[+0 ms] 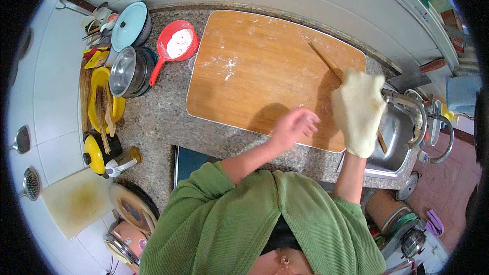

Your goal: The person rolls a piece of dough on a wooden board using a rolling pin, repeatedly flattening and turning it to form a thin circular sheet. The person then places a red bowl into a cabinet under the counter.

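Note:
A pale sheet of dough (pixel 358 110) hangs draped over my right hand and wrist, raised at the right end of a wooden board; the dough hides the hand, so its fingers cannot be seen. My left hand (pixel 296 126) hovers over the board's near edge with slightly bent fingers and nothing in it. White flour dusts the wooden board (pixel 259 80). A thin wooden rolling pin (pixel 324 60) lies slanting across its right part, partly behind the dough. Left of the board, a red plastic ladle-shaped scoop (pixel 163 53) holds white flour (pixel 179 43).
A steel sink (pixel 397 137) with a curved faucet (pixel 422 118) borders the board's right side. Stacked metal bowls (pixel 124 71), a blue-lidded pot (pixel 130 25), a yellow basin (pixel 119 110) and a glass jug (pixel 131 156) stand on the left of the granite counter.

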### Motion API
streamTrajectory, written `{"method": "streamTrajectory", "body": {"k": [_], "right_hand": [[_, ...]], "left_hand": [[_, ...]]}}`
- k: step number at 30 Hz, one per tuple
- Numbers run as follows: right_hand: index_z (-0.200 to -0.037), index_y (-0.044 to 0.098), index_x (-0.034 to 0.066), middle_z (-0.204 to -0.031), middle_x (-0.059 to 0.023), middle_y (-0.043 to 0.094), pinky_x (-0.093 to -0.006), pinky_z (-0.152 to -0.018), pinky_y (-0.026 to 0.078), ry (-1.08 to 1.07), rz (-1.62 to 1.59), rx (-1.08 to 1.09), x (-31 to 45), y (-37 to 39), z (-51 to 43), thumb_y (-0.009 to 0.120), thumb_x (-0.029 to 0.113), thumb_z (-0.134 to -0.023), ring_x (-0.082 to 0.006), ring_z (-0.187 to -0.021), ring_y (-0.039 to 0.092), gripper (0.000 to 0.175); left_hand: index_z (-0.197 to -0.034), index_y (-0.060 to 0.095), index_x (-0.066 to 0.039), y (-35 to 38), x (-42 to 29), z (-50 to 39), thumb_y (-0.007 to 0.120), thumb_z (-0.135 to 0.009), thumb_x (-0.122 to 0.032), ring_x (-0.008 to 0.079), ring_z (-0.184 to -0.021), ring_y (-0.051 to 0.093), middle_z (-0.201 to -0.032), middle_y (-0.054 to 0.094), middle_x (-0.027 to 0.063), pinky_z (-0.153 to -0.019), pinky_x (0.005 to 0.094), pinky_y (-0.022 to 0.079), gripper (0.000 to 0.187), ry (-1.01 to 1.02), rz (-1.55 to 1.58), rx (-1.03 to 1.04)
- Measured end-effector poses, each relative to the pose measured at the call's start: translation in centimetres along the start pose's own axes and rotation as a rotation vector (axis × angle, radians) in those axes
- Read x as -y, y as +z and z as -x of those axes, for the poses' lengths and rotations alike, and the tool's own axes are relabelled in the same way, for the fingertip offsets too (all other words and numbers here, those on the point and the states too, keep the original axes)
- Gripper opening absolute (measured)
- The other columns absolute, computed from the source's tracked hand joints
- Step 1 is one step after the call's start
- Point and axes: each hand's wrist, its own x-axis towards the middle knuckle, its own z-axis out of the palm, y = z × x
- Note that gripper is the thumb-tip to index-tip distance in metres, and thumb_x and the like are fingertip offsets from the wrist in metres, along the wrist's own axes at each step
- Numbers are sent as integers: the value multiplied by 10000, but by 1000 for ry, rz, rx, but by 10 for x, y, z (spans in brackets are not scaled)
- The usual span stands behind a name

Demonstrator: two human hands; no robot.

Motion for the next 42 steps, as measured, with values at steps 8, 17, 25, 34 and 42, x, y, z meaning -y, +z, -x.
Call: {"method": "streamTrajectory", "body": {"k": [8,17,25,34,42], "right_hand": [[-1499,610,140,-1604,-190,521,-502,-1257,344,-766,575,199,62,159,-45,652,227,-1020,-417,-1550,381,489],[-1330,695,3,-1394,-201,680,-430,-1158,464,-354,224,173,-7,106,2,573,88,-1079,-360,-1342,618,291],[-1557,523,80,-1532,-174,585,-457,-1168,481,105,-575,243,39,142,-39,475,340,-1142,-343,-1388,583,493],[-1579,465,65,-1542,-190,570,-478,-1135,516,350,-1002,560,76,136,29,505,363,-1107,-359,-1373,588,559],[-1497,552,53,-1464,-200,638,-444,-1047,576,75,-889,716,122,154,10,512,272,-1109,-324,-1285,670,448]], "left_hand": [[-1633,289,-10,-117,-2,-22,299,-1166,-507,436,-1521,406,-1649,376,270,-1277,549,347,681,-83,756,-300],[-1565,382,-18,-125,-2,-35,509,-1150,-283,392,-1400,552,-1584,481,195,-1173,536,481,509,-129,604,-559],[-997,642,-43,-70,-87,-42,628,-947,-86,401,-824,676,-894,690,184,-719,472,532,68,576,-743,-525],[-1389,658,-38,-42,-52,19,736,-940,-113,329,-1107,688,-1233,687,169,-931,435,574,462,652,-771,-350],[-1661,272,-30,-147,-26,7,361,-1060,-749,334,-1533,407,-1648,416,192,-1301,522,284,942,32,730,-205]]}}
